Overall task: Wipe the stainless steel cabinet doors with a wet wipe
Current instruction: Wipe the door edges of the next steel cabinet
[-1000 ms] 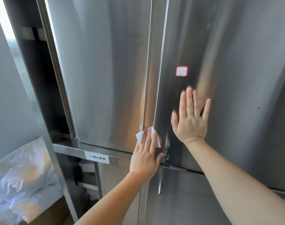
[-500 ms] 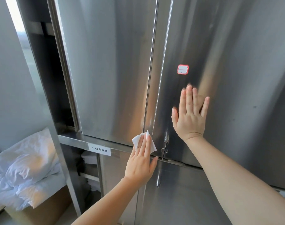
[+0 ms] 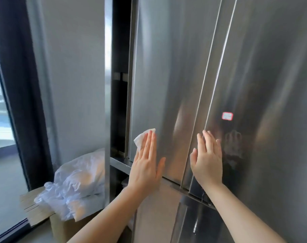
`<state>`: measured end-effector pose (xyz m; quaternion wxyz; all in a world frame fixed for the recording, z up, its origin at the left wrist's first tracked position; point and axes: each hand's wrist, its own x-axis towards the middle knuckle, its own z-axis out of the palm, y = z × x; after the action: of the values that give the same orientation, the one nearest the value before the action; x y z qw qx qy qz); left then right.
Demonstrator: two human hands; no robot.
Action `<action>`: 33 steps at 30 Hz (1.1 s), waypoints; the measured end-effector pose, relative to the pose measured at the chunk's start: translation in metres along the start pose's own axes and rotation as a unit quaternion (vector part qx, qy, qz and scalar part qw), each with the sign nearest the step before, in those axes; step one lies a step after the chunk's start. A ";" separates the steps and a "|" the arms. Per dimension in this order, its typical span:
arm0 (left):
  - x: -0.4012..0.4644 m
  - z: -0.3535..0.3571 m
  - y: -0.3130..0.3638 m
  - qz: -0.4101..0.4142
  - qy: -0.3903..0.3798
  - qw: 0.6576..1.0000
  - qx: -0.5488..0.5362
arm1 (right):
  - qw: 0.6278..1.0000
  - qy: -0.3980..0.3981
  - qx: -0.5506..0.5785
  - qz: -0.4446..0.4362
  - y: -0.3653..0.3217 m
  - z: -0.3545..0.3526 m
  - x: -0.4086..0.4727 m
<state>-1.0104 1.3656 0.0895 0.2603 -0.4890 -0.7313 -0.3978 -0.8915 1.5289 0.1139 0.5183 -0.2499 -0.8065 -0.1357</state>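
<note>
Two tall stainless steel doors fill the view: a left door [image 3: 166, 76] and a right door [image 3: 271, 67]. My left hand [image 3: 146, 165] presses a white wet wipe [image 3: 142, 139] flat against the lower left part of the left door, fingers straight. The wipe sticks out above and left of my fingertips. My right hand [image 3: 208, 160] lies flat with straight fingers on the left edge of the right door, near the seam. A faint handprint [image 3: 234, 148] shows on the steel just right of that hand, below a small red-framed label [image 3: 227, 116].
The left door stands slightly ajar, with a dark gap [image 3: 119, 102] at its left edge. A steel ledge [image 3: 175, 185] runs under both doors, with lower doors beneath. A cardboard box [image 3: 65, 227] with white plastic-wrapped bundles [image 3: 75, 183] sits on the floor at left, beside a window frame [image 3: 18, 85].
My left hand slid the wipe leftward from the seam by the latch to the left door's lower left. My right hand moved left towards the seam, leaving a handprint. My view swung left.
</note>
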 end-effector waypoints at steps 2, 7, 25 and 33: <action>0.010 -0.017 -0.006 0.023 0.017 1.000 0.000 | 0.998 -0.023 0.061 -0.015 -0.027 0.002 0.005; 0.043 -0.046 -0.031 0.101 0.052 0.993 -0.033 | 0.964 -0.112 0.242 0.010 -0.100 0.014 0.036; 0.212 -0.076 -0.219 0.291 0.067 0.951 -0.080 | 0.720 -0.076 0.615 0.313 -0.250 0.112 0.200; 0.285 -0.042 -0.213 0.271 0.145 0.951 -0.042 | 0.817 -0.046 0.515 0.255 -0.225 0.109 0.258</action>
<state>-1.3173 1.4314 0.2621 0.4406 -0.6163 -0.5082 -0.4096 -1.1851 1.4600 0.3099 0.5497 -0.1495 -0.6890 0.4481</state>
